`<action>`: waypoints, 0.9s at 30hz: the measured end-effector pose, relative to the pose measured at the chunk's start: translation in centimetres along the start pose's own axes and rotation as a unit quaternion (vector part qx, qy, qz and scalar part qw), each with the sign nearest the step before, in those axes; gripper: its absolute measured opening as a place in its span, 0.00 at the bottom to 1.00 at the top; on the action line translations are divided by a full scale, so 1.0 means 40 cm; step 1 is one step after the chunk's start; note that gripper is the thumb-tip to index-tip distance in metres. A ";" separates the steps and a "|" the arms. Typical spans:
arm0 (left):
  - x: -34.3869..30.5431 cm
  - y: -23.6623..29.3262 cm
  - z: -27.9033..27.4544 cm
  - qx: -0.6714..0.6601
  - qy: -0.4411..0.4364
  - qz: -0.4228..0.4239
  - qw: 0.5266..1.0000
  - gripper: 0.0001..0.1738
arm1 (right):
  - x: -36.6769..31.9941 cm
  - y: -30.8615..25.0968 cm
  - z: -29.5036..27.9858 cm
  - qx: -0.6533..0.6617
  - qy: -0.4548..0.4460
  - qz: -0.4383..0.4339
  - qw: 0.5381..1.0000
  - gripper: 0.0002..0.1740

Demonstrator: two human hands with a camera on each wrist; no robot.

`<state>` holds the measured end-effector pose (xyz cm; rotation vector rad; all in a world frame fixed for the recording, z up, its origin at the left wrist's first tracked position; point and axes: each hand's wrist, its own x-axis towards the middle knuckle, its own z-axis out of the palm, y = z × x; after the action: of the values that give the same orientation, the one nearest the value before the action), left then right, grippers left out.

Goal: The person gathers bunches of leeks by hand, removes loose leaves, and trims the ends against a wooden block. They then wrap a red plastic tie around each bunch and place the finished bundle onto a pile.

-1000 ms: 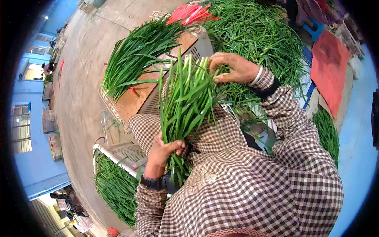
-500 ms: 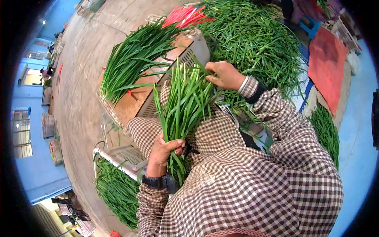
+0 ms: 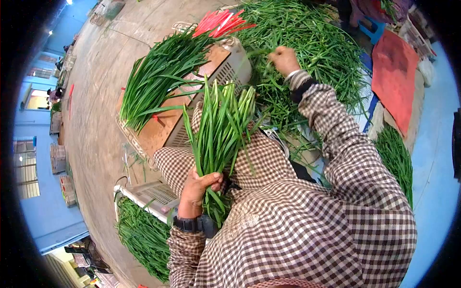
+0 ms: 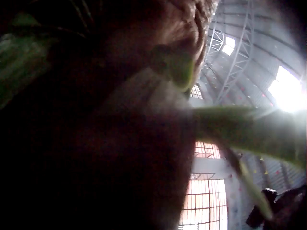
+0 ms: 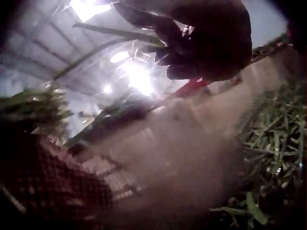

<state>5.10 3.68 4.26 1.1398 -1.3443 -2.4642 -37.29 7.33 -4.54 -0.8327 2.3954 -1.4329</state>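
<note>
The left hand [image 3: 196,191] grips a bunch of long green leafy stalks [image 3: 218,129] near its lower part, the pale ends fanned upward above the lap. In the right wrist view the right hand [image 5: 216,43] has curled fingers pinching thin green blades [image 5: 120,33]. In the head view the right hand [image 3: 284,60] is held out at the edge of a large heap of loose green stalks [image 3: 312,43], apart from the bunch, with a blurred green strip at its fingertips. The left wrist view is mostly dark, with one leaf [image 4: 249,132] across it.
A board [image 3: 161,127] on a white crate [image 3: 230,72] bears a laid pile of greens [image 3: 161,77] and red strips [image 3: 221,23]. Another crate [image 3: 149,194] stands at lower left beside more greens [image 3: 141,235]. A red cloth [image 3: 396,77] lies at the right.
The right hand has moved from the top of the bunch up and away to the heap, with blades between its fingers. The left hand keeps its grip on the bunch.
</note>
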 end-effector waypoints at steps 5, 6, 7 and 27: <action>-0.002 0.001 0.005 0.015 0.001 0.003 1.000 0.17 | 0.026 -0.008 -0.116 -0.188 0.021 0.158 0.969 0.25; 0.000 0.001 0.005 -0.002 -0.006 0.005 1.000 0.17 | 0.016 -0.017 -0.116 -0.239 0.017 0.117 0.964 0.26; 0.001 -0.002 0.003 -0.019 -0.012 0.007 1.000 0.17 | 0.003 -0.026 -0.112 -0.289 0.012 0.077 0.954 0.28; 0.010 -0.025 -0.050 -0.034 -0.053 -0.015 0.998 0.22 | -0.053 -0.068 0.097 0.446 -0.424 0.199 0.762 0.08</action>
<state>6.36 2.75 2.62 1.0373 -1.2677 -2.6037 -32.80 4.73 -4.30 -0.4759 0.9354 -1.3458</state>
